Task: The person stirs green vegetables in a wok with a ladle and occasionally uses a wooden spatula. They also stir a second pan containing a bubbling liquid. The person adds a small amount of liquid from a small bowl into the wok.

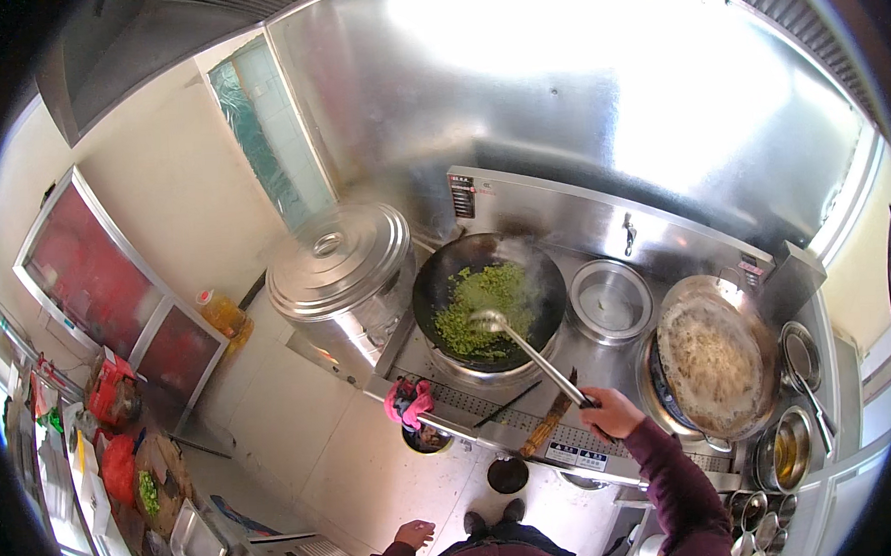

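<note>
My right hand (610, 414) grips the dark end of a long-handled metal ladle (535, 356). The ladle's bowl rests among chopped green vegetables (483, 295) in a black wok (542, 274) at the left burner. Thin steam rises from the wok's right side. Low in the view, my left hand (415, 534) hangs beside my body with loosely bent fingers and nothing in it. Close to my right hand, a bamboo wok brush (545, 426) and a thin dark stick (507, 405) lie on the stove's front edge. A pink cloth (409, 401) drapes over that edge at the left.
A large lidded steel pot (340, 264) stands left of the wok. Right of it are a metal basin of water (610, 300) and a wide pan of foamy brown liquid (709, 348). A pot of yellow oil (785, 453) and several seasoning containers (762, 521) line the right side.
</note>
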The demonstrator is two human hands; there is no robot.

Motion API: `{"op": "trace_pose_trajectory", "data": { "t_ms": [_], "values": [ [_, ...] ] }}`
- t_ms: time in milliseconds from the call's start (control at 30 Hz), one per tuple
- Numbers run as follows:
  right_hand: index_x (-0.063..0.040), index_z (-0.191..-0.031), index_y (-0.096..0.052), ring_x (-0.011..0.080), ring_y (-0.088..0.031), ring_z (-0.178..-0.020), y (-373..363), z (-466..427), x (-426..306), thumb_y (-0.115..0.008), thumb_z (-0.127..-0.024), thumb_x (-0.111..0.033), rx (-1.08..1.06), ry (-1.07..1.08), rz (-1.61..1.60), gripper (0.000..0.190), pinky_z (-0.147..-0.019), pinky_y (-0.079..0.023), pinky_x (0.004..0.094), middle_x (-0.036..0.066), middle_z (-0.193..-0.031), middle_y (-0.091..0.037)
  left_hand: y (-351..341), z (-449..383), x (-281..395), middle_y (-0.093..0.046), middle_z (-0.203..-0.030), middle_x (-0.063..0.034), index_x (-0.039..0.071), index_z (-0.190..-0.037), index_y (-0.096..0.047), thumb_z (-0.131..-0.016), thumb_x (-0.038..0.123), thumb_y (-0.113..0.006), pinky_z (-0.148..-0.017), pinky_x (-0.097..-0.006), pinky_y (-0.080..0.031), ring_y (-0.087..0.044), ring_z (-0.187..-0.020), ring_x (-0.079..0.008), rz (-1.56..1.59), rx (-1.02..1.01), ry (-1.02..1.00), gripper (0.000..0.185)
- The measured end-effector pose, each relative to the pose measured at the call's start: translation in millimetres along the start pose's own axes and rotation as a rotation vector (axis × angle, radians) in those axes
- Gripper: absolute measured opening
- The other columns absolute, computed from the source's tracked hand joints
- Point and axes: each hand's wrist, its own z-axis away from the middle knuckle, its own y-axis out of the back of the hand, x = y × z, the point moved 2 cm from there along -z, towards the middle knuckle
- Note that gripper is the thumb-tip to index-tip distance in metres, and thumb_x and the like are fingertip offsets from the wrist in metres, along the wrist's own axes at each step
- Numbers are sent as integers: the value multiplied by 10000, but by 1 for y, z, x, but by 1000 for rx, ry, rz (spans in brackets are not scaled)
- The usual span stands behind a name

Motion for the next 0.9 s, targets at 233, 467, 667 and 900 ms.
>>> {"op": "trace_pose_trajectory", "data": {
  "t_ms": [233,467,667,900],
  "values": [
    [17,-1230,-568,121,-541,-466,10,-1,-4,-617,-869,-77,-116,-52,133,377,-405,-419,305,40,-621,-564,-12,1,17,-697,-999,-139,0,-1122,-637,-909,285,-652,-667,-361,-581,-697,-830,-247,110,29,-40,356],
    [-4,-1326,-528,160,-590,-497,-32,-128,24,-653,-843,-103,192,99,260,509,-434,-459,343,87,-666,-616,-30,13,27,-680,-901,-57,29,-1053,-661,-910,335,-676,-621,-292,-531,-644,-751,-140,135,68,27,338],
    [11,-1402,-459,179,-609,-540,-57,-160,-19,-666,-858,-112,215,95,184,595,-442,-471,354,116,-767,-643,-19,8,24,-680,-886,-55,31,-1038,-658,-920,321,-669,-561,-265,-500,-631,-704,-125,163,98,36,314],
    [-56,-1285,-580,385,-673,-878,-32,-155,-5,-658,-760,-207,167,263,608,552,-783,-534,431,230,-939,-686,7,-24,79,-666,-857,-47,22,-1028,-659,-914,288,-671,-526,-269,-473,-620,-679,-128,127,26,-6,290]
  ]
}}
